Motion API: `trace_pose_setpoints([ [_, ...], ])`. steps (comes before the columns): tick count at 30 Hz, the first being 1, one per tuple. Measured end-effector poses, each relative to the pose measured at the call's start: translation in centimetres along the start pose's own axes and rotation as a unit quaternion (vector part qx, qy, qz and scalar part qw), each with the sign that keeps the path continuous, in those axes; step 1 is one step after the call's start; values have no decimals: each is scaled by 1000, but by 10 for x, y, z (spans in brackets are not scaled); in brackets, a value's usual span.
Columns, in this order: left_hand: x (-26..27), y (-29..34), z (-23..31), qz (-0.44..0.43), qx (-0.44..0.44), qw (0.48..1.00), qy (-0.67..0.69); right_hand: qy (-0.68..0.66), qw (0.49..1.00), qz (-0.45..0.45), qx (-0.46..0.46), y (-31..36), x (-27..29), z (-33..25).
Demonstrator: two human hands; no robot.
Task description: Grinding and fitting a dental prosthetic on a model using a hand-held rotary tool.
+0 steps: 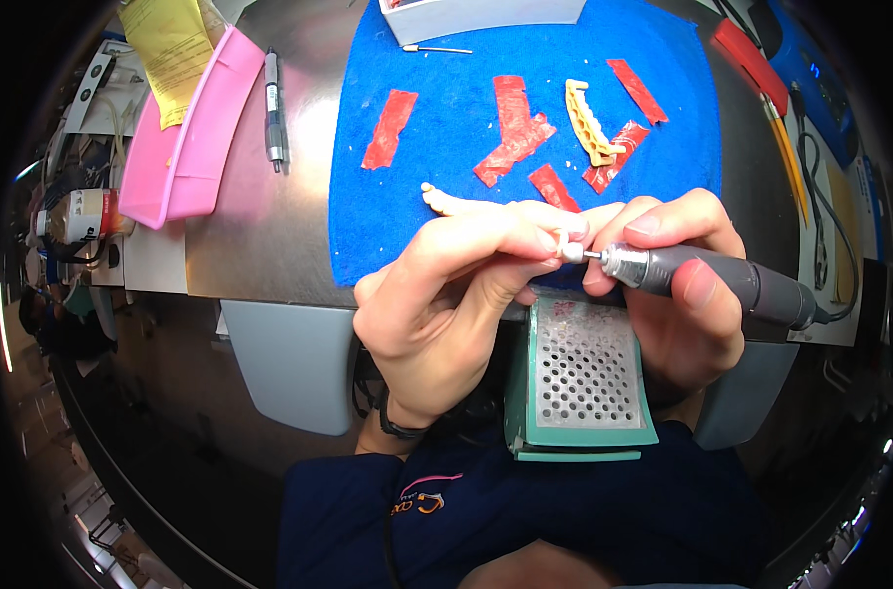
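Observation:
My left hand (441, 285) pinches a small cream-coloured dental piece (442, 201), one end of which pokes out beyond the fingers; the rest is mostly covered. My right hand (697, 294) grips a dark grey rotary handpiece (760, 290). Its thin metal shank points left, with a small whitish tip (572, 252) right at my left fingertips. Whether that tip touches the piece, I cannot tell. Both hands meet over the near edge of a blue cloth (387, 231). Just below them is a green-framed dust extraction box (648, 432) with a perforated metal top.
On the cloth lie several red strips (389, 129), a yellowish curved dental piece (586, 123) and a thin metal bur (436, 49). A white box (486, 14) sits at the far edge. Left are a pen (273, 108) and pink tray (216, 137); the handpiece's cord (852, 285) runs right.

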State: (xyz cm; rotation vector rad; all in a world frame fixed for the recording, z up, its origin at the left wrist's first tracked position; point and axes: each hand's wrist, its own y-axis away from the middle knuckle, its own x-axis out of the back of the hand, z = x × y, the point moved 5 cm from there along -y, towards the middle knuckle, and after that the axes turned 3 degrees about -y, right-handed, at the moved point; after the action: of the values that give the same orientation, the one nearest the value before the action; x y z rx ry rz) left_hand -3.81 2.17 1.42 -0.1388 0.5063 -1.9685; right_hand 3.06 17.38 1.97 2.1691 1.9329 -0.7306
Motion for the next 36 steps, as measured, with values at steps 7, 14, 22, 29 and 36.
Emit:
trace_pose_setpoints([
  [7,1,0,-2,-3,-8,1000,-1,-7,1000,-2,-4,0,-1,0],
  [14,2,2,0,2,1,1000,-3,-3,1000,-3,0,-1,-2,3],
  [22,-1,0,0,-6,-3,1000,8,12,1000,7,4,0,-1,-1],
  [29,0,-2,1,-8,-14,1000,11,11,1000,-16,-10,1,1,2],
  [36,0,-1,1,-52,-45,997,-34,-17,1000,-6,7,-1,0,1],
])
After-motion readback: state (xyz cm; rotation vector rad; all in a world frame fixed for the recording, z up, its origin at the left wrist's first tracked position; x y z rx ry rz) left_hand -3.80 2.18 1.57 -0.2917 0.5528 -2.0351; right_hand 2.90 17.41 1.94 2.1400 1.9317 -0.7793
